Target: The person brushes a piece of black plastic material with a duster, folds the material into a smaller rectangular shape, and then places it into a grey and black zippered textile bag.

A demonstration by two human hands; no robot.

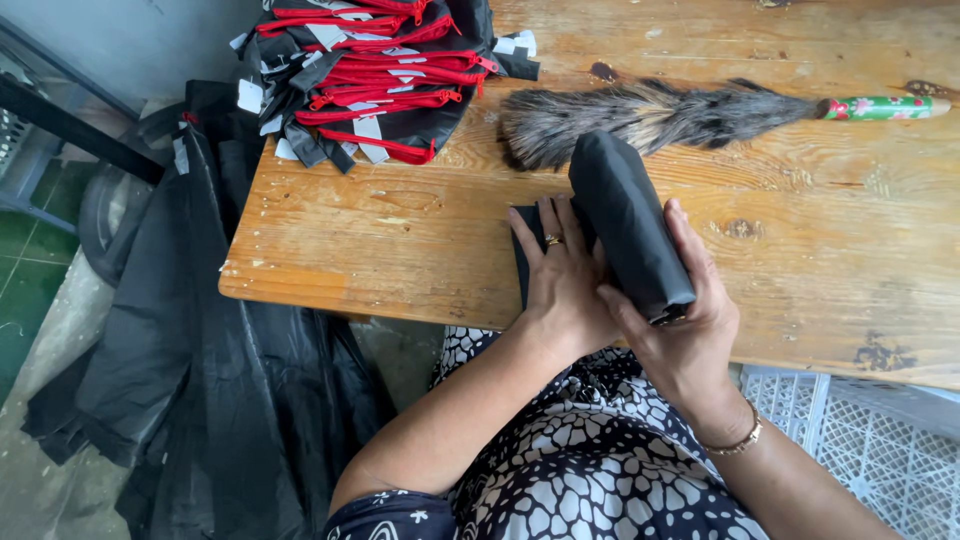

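My right hand [690, 320] grips a black folded umbrella [628, 222] in a cloth sleeve, tilted with its far end up over the wooden table [420, 230]. My left hand [560, 275], with a ring on one finger, lies flat on a black piece of fabric [524, 262] beside the umbrella's lower end and touches it. Both hands are near the table's front edge.
A feather duster [640, 118] with a green painted handle lies across the table behind the hands. A pile of black pouches with red cords [375, 75] sits at the far left corner. Black fabric [200, 330] hangs off the left side. A white plastic crate [860, 440] stands lower right.
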